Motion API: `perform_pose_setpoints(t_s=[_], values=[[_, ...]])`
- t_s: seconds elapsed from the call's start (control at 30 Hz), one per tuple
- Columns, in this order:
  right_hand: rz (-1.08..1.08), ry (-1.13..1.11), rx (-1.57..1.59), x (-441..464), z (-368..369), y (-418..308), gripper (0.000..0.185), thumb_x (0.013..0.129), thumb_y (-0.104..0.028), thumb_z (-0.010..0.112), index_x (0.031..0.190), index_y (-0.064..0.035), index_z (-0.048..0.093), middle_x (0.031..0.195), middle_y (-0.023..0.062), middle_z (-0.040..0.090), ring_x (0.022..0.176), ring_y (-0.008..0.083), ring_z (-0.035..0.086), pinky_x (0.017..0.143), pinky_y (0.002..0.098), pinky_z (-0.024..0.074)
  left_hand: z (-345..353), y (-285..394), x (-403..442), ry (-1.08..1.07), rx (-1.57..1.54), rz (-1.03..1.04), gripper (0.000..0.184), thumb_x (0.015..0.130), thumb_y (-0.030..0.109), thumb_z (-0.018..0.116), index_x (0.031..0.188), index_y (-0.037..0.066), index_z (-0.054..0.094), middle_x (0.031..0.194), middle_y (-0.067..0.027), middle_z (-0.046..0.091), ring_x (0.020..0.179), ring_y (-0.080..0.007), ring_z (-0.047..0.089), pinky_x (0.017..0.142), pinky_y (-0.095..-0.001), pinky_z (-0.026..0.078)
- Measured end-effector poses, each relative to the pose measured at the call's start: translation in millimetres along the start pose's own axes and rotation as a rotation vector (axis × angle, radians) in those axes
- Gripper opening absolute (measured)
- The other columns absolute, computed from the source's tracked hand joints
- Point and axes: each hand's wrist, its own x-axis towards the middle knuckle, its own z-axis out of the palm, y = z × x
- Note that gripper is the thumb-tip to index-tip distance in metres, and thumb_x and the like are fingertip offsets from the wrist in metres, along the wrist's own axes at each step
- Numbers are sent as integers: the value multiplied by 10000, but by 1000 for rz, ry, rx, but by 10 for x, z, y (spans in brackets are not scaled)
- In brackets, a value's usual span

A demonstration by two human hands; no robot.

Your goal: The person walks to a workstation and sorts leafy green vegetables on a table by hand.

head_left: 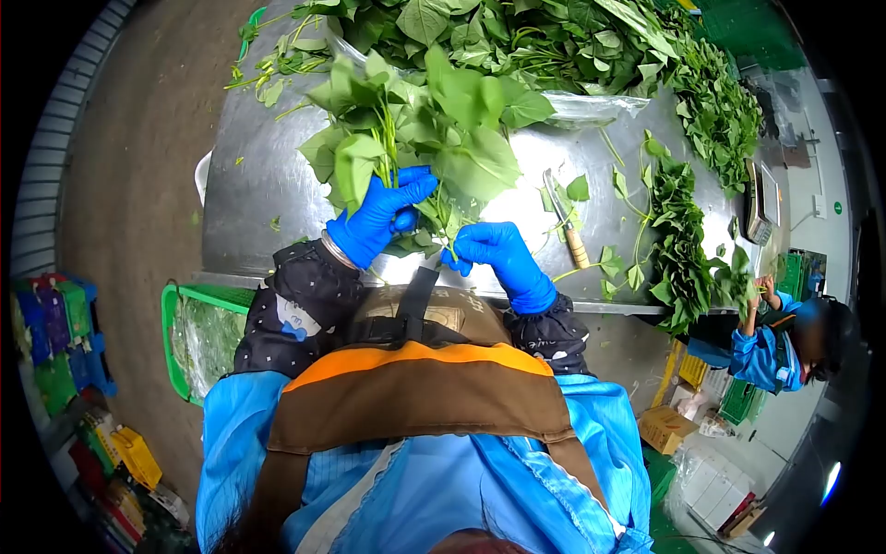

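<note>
Blue gloves cover both of my hands. My left hand (378, 217) is closed around the stems of a bunch of leafy greens (360, 152), which fans out above the fist. To its right my right hand (503, 258) pinches the lower stem of a leafy sprig (475, 138), whose broad leaves rise beside the bunch. Both hands are above the near edge of a metal table (263, 203). A knife (568, 226) with a wooden handle lies on the table to the right of my right hand.
Piled greens (554, 46) cover the table's far side, and more heaps (678, 240) line its right. A scale (761, 203) stands at the right end. A green basket (175, 342) is below left. Another person (771, 346) works at the far right.
</note>
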Motion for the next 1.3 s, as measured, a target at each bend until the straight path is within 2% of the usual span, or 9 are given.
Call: perform_pose_setpoints(t_s=[0.13, 0.3, 0.53, 0.73, 1.0, 1.1, 1.2, 1.27, 1.3], values=[[-46, 129, -64, -4, 45, -46, 175, 833, -108, 539, 834, 48, 617, 763, 101, 620, 651, 129, 566, 617, 234, 448, -100, -85, 31, 197, -57, 111, 136, 790, 179, 634, 851, 61, 605, 584, 63, 437, 406, -26, 300, 379, -192, 205], [-388, 773, 436, -12, -156, 18, 219, 809, -129, 533, 981, -3, 583, 949, 37, 557, 769, 91, 506, 697, 208, 406, -162, -38, 25, 401, -159, 161, 70, 826, 173, 593, 812, 104, 585, 595, 60, 435, 412, -43, 286, 387, -198, 210], [-281, 488, -656, 337, 274, -216, 396, 679, -208, 736, 1005, -33, 594, 922, 91, 605, 728, 138, 557, 636, 256, 463, -246, -423, 107, 303, -24, 173, 161, 789, 162, 627, 911, 70, 577, 740, 6, 532, 446, -66, 354, 402, -207, 246], [-155, 479, 44, 348, 264, -176, 127, 761, -57, 642, 864, 15, 621, 774, 47, 612, 662, 78, 540, 573, 202, 425, -68, -184, -9, 277, -272, 84, 113, 812, 165, 600, 875, 75, 623, 627, 29, 511, 411, -59, 316, 394, -207, 216], [-302, 270, -251, 314, 275, -104, 164, 823, -71, 539, 964, 13, 539, 798, 58, 573, 728, 109, 517, 629, 248, 431, -57, -195, -31, 153, -213, -12, 160, 829, 225, 590, 906, 86, 609, 715, 22, 550, 419, -48, 297, 388, -202, 207], [-303, -210, -288, -96, 319, -360, 171, 817, -70, 539, 959, 26, 537, 848, 69, 571, 765, 129, 529, 664, 263, 438, -317, -178, 128, 205, -255, 183, 196, 843, 229, 569, 973, 86, 601, 809, 18, 577, 428, -43, 273, 398, -196, 207], [-716, -541, 578, -233, -165, -362, 449, 792, -174, 610, 1170, 5, 447, 1074, 88, 525, 927, 185, 513, 813, 280, 420, -306, -19, -34, 152, -324, 135, 289, 867, 236, 530, 1119, 97, 548, 979, 41, 562, 515, -26, 296, 447, -176, 232], [-736, -187, 1233, -288, -314, -500, 649, 765, -237, 650, 1297, -32, 340, 1221, 92, 466, 1015, 210, 500, 900, 288, 388, -271, -28, -72, 129, -297, 126, 297, 867, 227, 531, 1135, 99, 532, 990, 48, 563, 531, -21, 321, 462, -173, 248], [-737, -19, 1134, -240, -359, -685, 699, 749, -236, 665, 1321, -63, 303, 1230, 78, 462, 984, 214, 519, 908, 292, 384, -260, -60, -48, 123, -274, 102, 293, 863, 225, 535, 1131, 106, 539, 989, 53, 566, 537, -19, 330, 472, -169, 253]])
